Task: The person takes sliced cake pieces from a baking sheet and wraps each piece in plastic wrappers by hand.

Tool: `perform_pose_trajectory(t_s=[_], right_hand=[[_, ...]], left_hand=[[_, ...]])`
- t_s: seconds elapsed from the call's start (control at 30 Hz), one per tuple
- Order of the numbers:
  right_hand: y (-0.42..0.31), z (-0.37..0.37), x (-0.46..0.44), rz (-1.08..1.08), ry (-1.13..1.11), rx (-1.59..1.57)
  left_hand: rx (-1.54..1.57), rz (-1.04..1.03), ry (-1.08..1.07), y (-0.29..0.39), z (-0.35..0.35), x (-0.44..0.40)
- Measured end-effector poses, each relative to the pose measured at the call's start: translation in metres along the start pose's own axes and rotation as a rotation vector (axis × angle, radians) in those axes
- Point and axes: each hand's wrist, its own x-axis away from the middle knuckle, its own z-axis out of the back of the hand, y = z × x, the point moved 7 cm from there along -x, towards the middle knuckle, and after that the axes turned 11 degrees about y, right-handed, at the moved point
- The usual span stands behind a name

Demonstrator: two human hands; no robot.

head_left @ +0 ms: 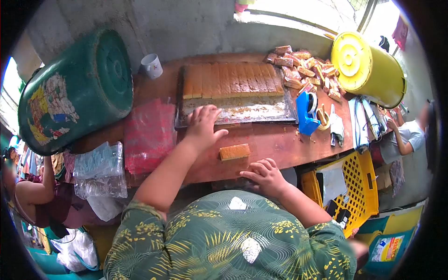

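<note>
A baking tray [283, 118] holds a brown-topped sheet cake [233, 79] cut into strips along its far side; crumbs lie on its bare near part. My left hand [204, 126] is over the tray's front edge with its fingers spread, and nothing shows in it. One cut piece of cake [234, 151] lies on the table in front of the tray, between my hands. Near the table's front edge, my right hand [267, 177] is open, its fingers apart and loosely bent, close to that piece but not touching it. Red plastic sheets [150, 135] lie left of the tray.
Wrapped cake pieces [305, 70] are heaped at the back right beside a yellow bucket [364, 70]. A blue tape dispenser [306, 114] stands right of the tray. At left are a green drum [74, 91], a mug [151, 65] and clear bags [100, 168]. People sit at both sides.
</note>
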Motion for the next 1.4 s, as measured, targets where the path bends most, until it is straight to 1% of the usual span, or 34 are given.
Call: perform_pose_trajectory(t_s=[0.03,0.13,0.17,0.27,0.3,0.37,0.4,0.47,0.5,0.53,0.57,0.6,0.67,0.7,0.77,0.87,0.9,0.97,1.0,1.03,1.1,1.13,1.2,1.23,1.33,1.4], right_hand=[[-0.001,-0.003,0.004,0.034,-0.031,0.059],[0.008,-0.008,-0.012,-0.035,-0.132,-0.060],[0.006,0.004,-0.025,-0.014,-0.076,-0.056],[-0.010,0.052,-0.079,0.025,0.303,0.160],[-0.003,0.051,-0.089,0.045,0.282,0.143],[0.006,0.047,-0.104,0.089,0.240,0.108],[0.015,0.038,-0.103,0.017,0.157,0.043],[0.036,0.013,-0.094,-0.122,-0.011,-0.091],[0.038,0.013,-0.095,-0.203,0.018,-0.143],[0.036,0.013,-0.095,-0.208,0.051,-0.139],[0.034,0.013,-0.095,-0.213,0.084,-0.134],[0.032,0.014,-0.094,-0.219,0.117,-0.126],[0.043,-0.003,-0.078,-0.205,0.033,-0.151],[0.045,-0.008,-0.073,-0.201,-0.009,-0.161],[0.048,-0.012,-0.065,-0.220,0.019,-0.146],[0.048,-0.010,-0.062,-0.243,0.056,-0.175],[0.048,-0.010,-0.062,-0.251,0.069,-0.196],[0.064,-0.012,-0.050,-0.606,0.052,-0.264],[0.072,-0.014,-0.042,-0.781,0.042,-0.296],[0.079,-0.017,-0.034,-0.852,0.069,-0.339],[0.091,-0.031,-0.019,-0.958,0.161,-0.615],[0.094,-0.035,-0.014,-1.008,0.207,-0.755],[0.090,-0.035,-0.017,-0.927,0.104,-0.739],[0.088,-0.035,-0.019,-0.883,0.054,-0.730],[0.091,-0.038,-0.018,-0.839,0.036,-0.692],[0.083,-0.028,-0.022,-0.906,-0.008,-0.600]], left_hand=[[-0.026,-0.040,0.044,0.003,-0.005,-0.007],[0.002,0.013,-0.214,0.004,-0.022,-0.022],[0.055,0.008,-0.171,0.015,-0.012,-0.024],[0.369,0.255,-0.433,0.038,0.011,-0.020],[0.441,0.149,-0.412,0.049,0.021,-0.016],[0.480,0.117,-0.376,0.062,0.034,-0.006],[0.497,0.102,-0.356,0.068,0.041,-0.002],[0.286,-0.071,-0.291,0.080,0.049,0.007],[0.190,-0.135,-0.249,0.082,0.047,0.014],[0.094,-0.198,-0.205,0.083,0.044,0.020],[0.073,-0.172,-0.263,0.077,0.033,0.027],[0.076,-0.169,-0.265,0.077,0.034,0.029],[0.088,-0.169,-0.273,0.079,0.034,0.032],[0.097,-0.160,-0.238,0.078,0.035,0.033],[0.119,-0.143,-0.170,0.077,0.031,0.036],[0.105,-0.105,-0.211,0.061,0.013,0.046],[0.104,-0.100,-0.187,0.061,0.015,0.047],[0.100,-0.083,-0.138,0.059,0.022,0.052],[0.238,0.104,-0.128,0.046,0.023,0.054],[0.376,0.290,-0.118,0.032,0.021,0.058],[0.662,0.658,-0.110,0.002,0.006,0.078],[0.746,0.622,-0.152,-0.001,-0.003,0.083],[0.910,0.545,-0.235,-0.003,-0.009,0.086],[0.863,0.597,-0.353,-0.007,-0.013,0.091],[1.023,0.754,-0.381,-0.005,-0.014,0.090],[0.970,0.787,-0.294,0.002,-0.001,0.086]])
